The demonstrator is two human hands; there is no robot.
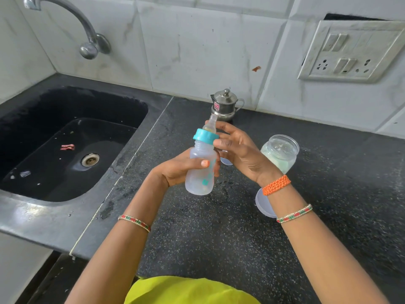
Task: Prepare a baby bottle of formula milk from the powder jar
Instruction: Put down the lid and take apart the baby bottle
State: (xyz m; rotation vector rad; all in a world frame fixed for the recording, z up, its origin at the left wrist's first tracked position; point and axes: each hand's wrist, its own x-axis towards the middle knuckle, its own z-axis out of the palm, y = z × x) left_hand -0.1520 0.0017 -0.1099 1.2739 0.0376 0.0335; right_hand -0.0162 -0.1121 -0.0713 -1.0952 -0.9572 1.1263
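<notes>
Left hand (175, 170) gripping baby bottle (200, 170), right hand (236, 148) fingers on teal collar (205, 136), open powder jar (280, 153) beside.

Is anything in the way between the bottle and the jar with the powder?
Only the right hand itself. It pinches the blue cap ring on the bottle, which the left hand grips, and it sits between the bottle and the open powder jar. Nothing else visible stands between them on the counter.

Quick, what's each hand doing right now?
Left hand: holds the bottle by its body.
Right hand: fingers grip the blue cap.
</notes>
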